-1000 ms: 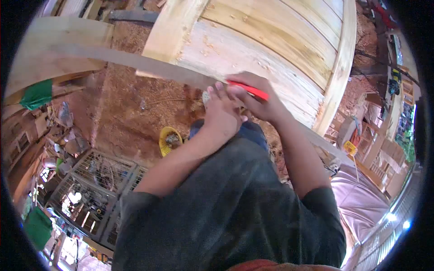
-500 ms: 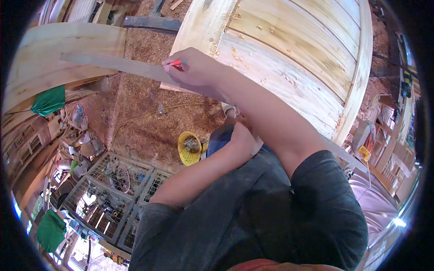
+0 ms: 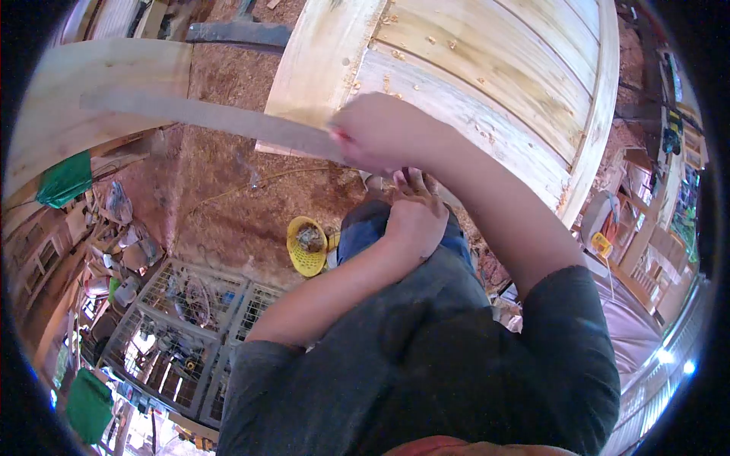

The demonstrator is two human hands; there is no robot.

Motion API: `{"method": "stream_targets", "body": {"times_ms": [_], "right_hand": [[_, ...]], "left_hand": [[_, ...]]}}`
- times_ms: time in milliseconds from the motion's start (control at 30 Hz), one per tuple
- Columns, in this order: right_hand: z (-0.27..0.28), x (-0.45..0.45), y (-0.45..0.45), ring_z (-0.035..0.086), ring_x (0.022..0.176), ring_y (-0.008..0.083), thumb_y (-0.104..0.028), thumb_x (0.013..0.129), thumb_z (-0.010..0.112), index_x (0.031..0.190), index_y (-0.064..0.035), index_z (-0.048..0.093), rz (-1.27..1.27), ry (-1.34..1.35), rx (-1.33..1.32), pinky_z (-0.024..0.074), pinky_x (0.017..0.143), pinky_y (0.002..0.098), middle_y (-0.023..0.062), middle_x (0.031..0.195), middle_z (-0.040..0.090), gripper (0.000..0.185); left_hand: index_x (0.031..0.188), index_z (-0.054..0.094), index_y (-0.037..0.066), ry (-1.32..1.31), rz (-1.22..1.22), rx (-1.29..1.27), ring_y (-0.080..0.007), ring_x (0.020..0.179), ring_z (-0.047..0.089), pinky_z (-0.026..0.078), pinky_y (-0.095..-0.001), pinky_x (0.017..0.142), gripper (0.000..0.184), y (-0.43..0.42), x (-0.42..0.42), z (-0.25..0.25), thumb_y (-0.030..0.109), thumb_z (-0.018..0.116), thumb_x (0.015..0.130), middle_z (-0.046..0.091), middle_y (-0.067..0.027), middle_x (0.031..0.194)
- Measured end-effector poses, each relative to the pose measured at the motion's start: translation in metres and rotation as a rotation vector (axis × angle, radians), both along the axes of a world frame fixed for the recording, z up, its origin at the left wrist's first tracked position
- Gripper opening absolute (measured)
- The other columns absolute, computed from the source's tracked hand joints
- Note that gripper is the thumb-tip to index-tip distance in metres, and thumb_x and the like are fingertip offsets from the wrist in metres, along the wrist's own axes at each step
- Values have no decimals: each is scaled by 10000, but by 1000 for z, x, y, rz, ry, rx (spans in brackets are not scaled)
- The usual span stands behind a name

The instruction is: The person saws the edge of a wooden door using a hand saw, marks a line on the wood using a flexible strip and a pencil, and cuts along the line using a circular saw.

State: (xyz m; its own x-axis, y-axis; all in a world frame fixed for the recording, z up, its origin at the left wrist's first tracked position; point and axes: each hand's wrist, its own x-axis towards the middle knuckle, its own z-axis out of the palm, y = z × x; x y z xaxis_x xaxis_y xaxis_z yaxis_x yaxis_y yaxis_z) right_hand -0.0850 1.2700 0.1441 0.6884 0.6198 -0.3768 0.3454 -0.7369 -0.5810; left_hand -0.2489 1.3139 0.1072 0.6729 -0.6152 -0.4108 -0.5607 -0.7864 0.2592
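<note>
Right hand (image 3: 382,131) curls around a red stick (image 3: 341,136), blurred, over the long strip (image 3: 228,121) crossing the wooden panel's (image 3: 487,91) near edge! Left hand (image 3: 418,220) sits just below, fingers slightly parted; whether it grips, can't tell.

The floor (image 3: 220,156) is red-brown, with a speckled look. On it stands a yellow basket (image 3: 306,262), and a thin cord (image 3: 228,194) lies in a curve. The panel (image 3: 487,125), pale and grooved, carries small shavings (image 3: 398,55), scattered. A strip (image 3: 228,121) crosses its near left corner; whether it touches, I cannot tell.
</note>
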Motion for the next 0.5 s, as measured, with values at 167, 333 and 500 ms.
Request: {"method": "stream_targets", "body": {"times_ms": [167, 333, 500], "right_hand": [[-6, 54, 78, 716, 838, 413, -200, 862, 649, 928, -39, 755, 68, -86, 203, 564, 740, 506, 193, 840, 733, 204], [-30, 68, 106, 676, 789, 413, -198, 907, 609, 892, -57, 723, -54, -114, 406, 550, 730, 479, 185, 798, 695, 182], [-44, 11, 27, 613, 756, 425, -239, 957, 604, 894, -61, 684, -83, -177, 500, 529, 706, 480, 191, 804, 647, 206]], "left_hand": [[1428, 554, 59, 292, 293, -427, -367, 1382, 514, 352, -501, 1199, 500, 3, -18, -30, 328, 546, 1007, 584, -172, 1450], [1320, 616, 50, 212, 255, -449, -347, 1192, 639, 477, -511, 1052, 385, 12, -12, -15, 219, 448, 1018, 615, -136, 1410], [1337, 589, -58, -38, 63, -183, -522, 1152, 628, 431, -637, 1065, 458, 5, -14, -28, 198, 488, 971, 613, -322, 1329]]}}
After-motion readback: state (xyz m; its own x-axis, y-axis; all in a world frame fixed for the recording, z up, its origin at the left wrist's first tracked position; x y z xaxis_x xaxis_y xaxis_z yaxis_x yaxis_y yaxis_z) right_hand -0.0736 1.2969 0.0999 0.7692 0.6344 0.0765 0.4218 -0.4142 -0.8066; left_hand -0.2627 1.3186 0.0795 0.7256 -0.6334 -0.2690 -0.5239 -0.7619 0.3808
